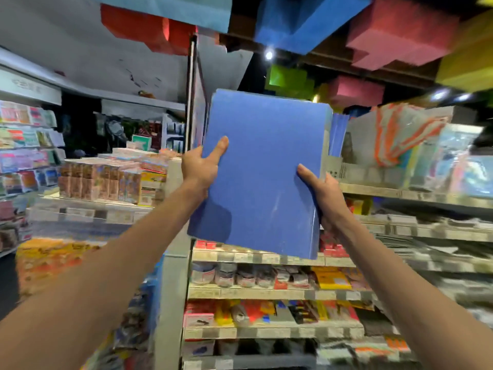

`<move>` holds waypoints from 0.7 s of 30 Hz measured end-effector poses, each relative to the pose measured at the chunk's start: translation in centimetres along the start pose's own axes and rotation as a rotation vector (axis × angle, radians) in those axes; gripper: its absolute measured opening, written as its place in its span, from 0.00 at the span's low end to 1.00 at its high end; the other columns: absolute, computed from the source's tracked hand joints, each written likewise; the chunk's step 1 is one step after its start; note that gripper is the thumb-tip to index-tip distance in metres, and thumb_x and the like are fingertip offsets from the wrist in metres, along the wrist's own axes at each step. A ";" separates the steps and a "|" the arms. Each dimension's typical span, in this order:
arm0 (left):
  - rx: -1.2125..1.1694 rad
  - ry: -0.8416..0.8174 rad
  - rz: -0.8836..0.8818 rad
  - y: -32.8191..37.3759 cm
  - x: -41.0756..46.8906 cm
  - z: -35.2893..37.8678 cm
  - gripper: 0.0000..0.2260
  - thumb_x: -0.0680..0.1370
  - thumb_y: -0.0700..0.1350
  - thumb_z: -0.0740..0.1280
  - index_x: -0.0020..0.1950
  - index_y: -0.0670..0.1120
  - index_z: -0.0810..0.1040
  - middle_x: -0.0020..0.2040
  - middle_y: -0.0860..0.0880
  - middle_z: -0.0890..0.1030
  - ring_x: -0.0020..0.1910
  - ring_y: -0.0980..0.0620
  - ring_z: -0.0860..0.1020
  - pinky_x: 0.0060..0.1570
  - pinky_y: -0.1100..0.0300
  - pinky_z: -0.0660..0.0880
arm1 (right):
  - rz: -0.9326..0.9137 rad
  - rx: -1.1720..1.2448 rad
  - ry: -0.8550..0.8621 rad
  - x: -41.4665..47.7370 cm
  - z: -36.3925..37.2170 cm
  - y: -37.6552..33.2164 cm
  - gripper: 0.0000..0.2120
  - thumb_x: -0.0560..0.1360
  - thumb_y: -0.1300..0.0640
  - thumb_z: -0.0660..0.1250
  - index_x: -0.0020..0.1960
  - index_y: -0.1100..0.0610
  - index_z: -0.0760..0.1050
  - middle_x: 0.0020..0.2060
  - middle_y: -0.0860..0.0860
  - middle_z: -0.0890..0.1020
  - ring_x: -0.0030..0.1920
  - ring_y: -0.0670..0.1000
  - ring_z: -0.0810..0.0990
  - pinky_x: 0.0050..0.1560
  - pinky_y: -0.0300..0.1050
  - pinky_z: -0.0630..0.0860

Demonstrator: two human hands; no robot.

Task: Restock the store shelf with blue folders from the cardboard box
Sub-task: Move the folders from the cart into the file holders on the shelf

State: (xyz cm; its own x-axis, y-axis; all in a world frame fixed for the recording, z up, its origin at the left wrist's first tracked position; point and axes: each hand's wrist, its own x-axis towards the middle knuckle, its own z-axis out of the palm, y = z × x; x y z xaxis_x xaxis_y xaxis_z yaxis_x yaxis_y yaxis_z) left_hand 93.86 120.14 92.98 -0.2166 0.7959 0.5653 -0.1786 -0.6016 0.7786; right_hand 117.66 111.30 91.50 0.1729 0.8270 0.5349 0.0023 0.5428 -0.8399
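Flat blue plastic folder (264,169) held upright, raised before top tier of metal store shelf (416,194). Left hand (202,166) clamps left edge, thumb laid across front face. Right hand (324,194) clamps right edge lower down, thumb in front, fingers behind. Two-sided hold likely keeps thin cover square for sliding in. Upright blue folders (338,134) stand in grey slotted basket (354,169) just behind, the probable slot. Cardboard box out of view. Around: crowded stationery shelving, coloured paper blocks (400,30) hanging overhead.

A plain blue folder (262,169) held upright, slightly tilted, before the shelf (416,192).
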 end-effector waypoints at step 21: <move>0.533 -0.304 0.159 -9.2 6.4 33.6 0.27 0.78 0.69 0.61 0.45 0.45 0.78 0.41 0.48 0.80 0.44 0.46 0.78 0.42 0.53 0.72 | -0.356 -0.393 0.548 11.2 -25.8 -1.7 0.22 0.70 0.45 0.78 0.61 0.53 0.80 0.52 0.45 0.86 0.51 0.46 0.85 0.53 0.48 0.83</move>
State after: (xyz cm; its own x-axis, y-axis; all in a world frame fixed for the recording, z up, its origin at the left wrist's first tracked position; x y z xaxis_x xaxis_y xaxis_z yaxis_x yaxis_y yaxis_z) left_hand 126.38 132.99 98.59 0.0956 0.7305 0.6762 0.3531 -0.6600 0.6631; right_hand 145.00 115.85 96.51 0.5603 0.3652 0.7434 0.4820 0.5862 -0.6512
